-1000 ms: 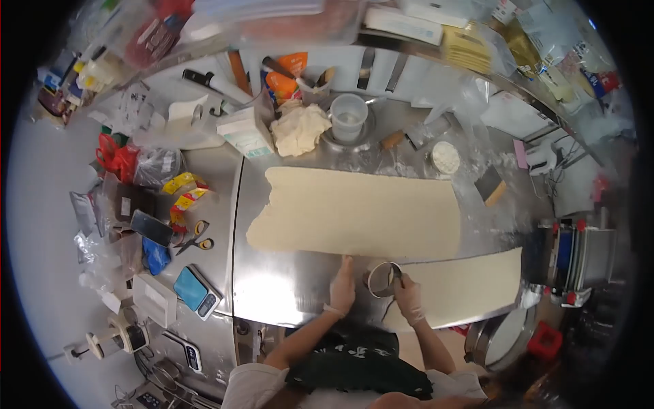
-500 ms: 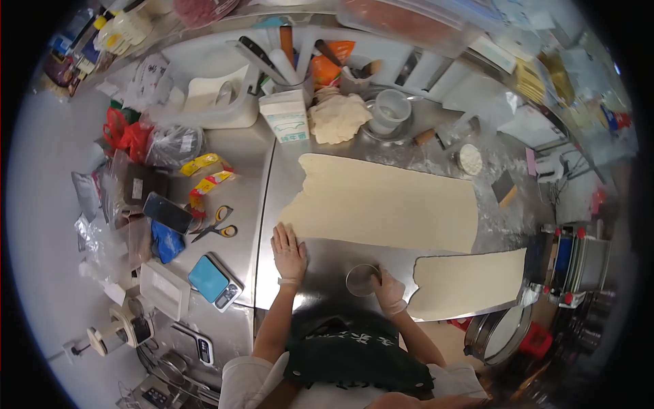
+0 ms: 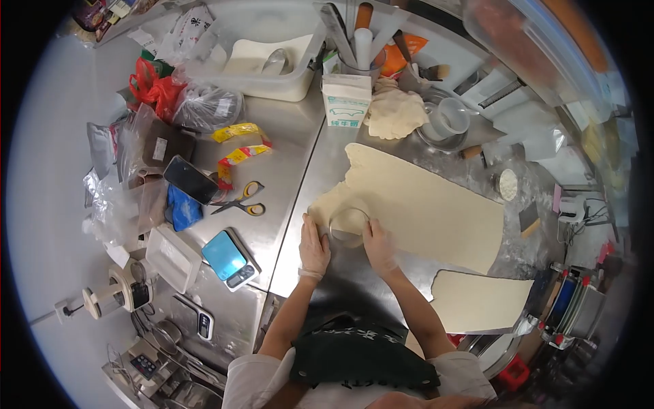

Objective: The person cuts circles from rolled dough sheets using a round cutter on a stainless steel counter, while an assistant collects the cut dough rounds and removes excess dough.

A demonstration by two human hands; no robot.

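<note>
A large flat sheet of pale dough (image 3: 429, 208) lies on the steel table. My right hand (image 3: 379, 249), in a clear glove, grips the right rim of a thin round ring cutter (image 3: 331, 228). The ring sits over the near left edge of the dough, partly past it; whether it has pressed in I cannot tell. My left hand (image 3: 315, 251), also gloved, lies flat with fingers stretched out at the dough's near left corner, just left of the ring. A smaller dough sheet (image 3: 480, 300) rests to the right, near the table's front edge.
On the left are scissors (image 3: 242, 204), a kitchen scale (image 3: 228, 259), a phone (image 3: 191, 180) and a white tray (image 3: 174, 260). Behind the dough stand a milk carton (image 3: 346, 102), a folded dough piece (image 3: 395, 112) and a flour tub (image 3: 272, 87). A scraper (image 3: 529, 219) lies far right.
My right hand has carried the ring cutter from the bare steel forward and left onto the dough's edge. My left hand stays by the dough's left corner. The camera view has shifted.
</note>
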